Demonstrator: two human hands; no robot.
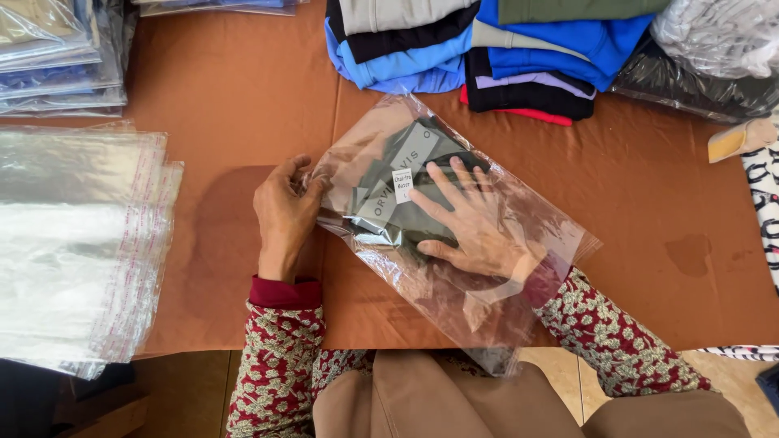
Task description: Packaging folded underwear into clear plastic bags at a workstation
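Observation:
A clear plastic bag (454, 284) lies slanted on the brown table (227, 122), its open end toward me. Inside it is a folded dark green garment (381, 174) with a grey waistband and a small white tag. My right hand (471, 223) is inside the bag, flat on the garment with fingers spread. My left hand (284, 215) pinches the bag's left edge beside the garment.
A stack of empty clear bags (77, 243) sits at the left. Bagged garments (57, 57) lie at the far left corner. Folded blue, black and grey clothes (487, 49) are piled behind, with more bagged items (714, 57) at the right.

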